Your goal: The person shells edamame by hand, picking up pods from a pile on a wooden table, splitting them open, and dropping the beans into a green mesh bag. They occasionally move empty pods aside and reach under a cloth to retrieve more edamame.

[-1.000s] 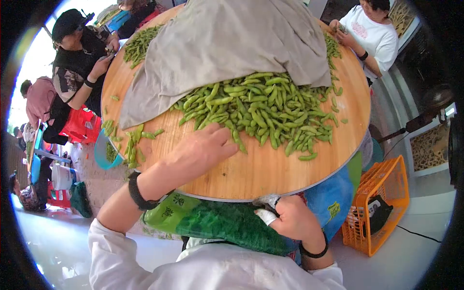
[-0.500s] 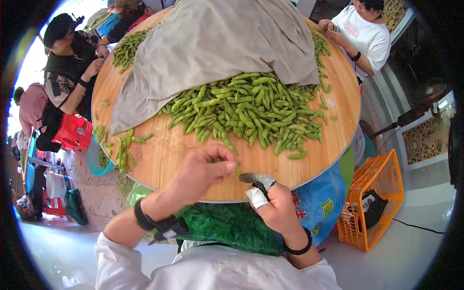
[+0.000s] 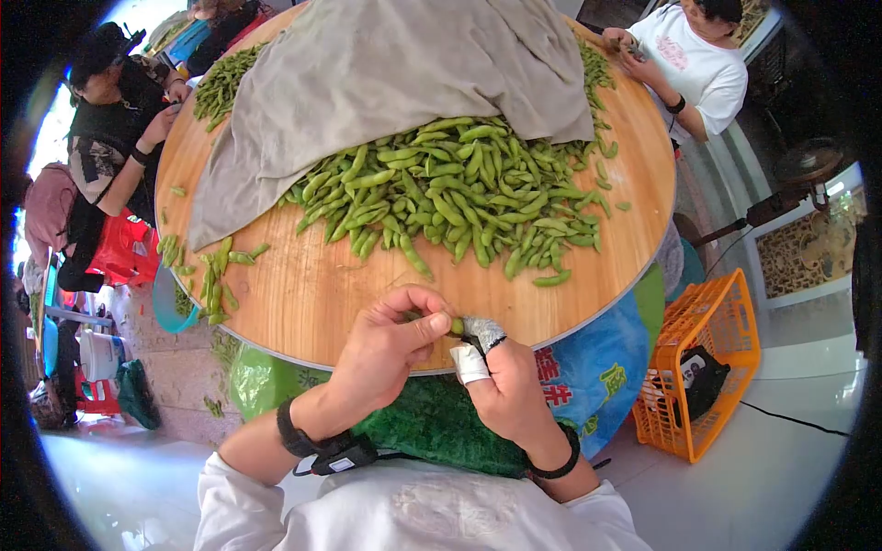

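Observation:
My left hand (image 3: 386, 344) is closed in a pinch on a green soybean pod (image 3: 457, 326), whose tip shows past the thumb. My right hand (image 3: 510, 381) is closed just beside it and meets the pod's end. Two of its digits carry wrappings, one grey and one white. A small dark tool (image 3: 470, 342) sits between these fingers; its exact kind is hidden. Beyond both hands lies a heap of soybean pods (image 3: 450, 197) on the round wooden table (image 3: 312, 294), partly under a grey-beige cloth (image 3: 367, 92).
Loose pods (image 3: 219, 280) lie at the table's left. An orange plastic crate (image 3: 698, 367) with a black item stands on the floor at right. A teal basin (image 3: 175, 308) is at the left edge. A green bag (image 3: 432, 427) hangs below my hands. People sit at left and upper right.
My left hand has moved slightly right and down, and my right hand slightly up and left, so they now meet at the pod. The whole view has shifted a little.

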A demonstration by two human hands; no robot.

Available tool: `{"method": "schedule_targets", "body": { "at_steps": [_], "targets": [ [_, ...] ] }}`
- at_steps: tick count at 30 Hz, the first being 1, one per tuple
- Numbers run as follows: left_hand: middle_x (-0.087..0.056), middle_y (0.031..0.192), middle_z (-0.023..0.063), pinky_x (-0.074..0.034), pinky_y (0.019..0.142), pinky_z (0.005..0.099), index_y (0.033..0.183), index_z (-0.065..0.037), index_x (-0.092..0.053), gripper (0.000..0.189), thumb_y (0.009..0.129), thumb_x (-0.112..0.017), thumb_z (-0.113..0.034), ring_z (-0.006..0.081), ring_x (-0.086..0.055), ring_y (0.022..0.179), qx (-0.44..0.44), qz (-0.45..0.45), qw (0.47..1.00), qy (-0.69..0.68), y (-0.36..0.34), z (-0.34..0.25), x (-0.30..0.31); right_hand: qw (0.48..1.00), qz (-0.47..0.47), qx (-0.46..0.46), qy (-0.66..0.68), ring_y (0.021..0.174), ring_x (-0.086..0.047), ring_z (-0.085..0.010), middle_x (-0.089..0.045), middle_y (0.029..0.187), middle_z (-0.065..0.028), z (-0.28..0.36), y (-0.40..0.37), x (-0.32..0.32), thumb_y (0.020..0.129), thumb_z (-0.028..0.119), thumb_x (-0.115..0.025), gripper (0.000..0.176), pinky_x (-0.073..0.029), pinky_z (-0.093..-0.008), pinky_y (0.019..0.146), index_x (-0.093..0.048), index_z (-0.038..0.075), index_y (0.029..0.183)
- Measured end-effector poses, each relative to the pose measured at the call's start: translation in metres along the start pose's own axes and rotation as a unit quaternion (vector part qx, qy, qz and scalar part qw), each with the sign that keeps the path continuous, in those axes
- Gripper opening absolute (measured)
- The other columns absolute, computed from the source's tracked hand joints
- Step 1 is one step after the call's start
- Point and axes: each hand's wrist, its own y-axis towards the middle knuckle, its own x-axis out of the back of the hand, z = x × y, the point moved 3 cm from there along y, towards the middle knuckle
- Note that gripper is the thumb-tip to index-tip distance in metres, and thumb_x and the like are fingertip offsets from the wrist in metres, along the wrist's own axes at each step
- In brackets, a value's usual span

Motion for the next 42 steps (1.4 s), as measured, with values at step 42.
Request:
{"method": "schedule_targets", "body": {
  "at_steps": [42],
  "targets": [
    [-0.053,0.095,0.0096,-0.047,0.069,0.0361,0.093,-0.005,-0.058,0.022,0.072,-0.058,-0.011,0.0286,-0.054,0.089,-0.223,0.019,0.396,0.890,-0.059,-0.128,0.025,0.980,0.164,-0.002,-0.117,0.068,-0.059,-0.0372,-0.059,0.073,-0.0206,-0.004,-0.011,0.017,0.075,0.012,-0.062,0.016,-0.046,-0.0406,0.059,-0.062,0.001,0.087]
  ]
}}
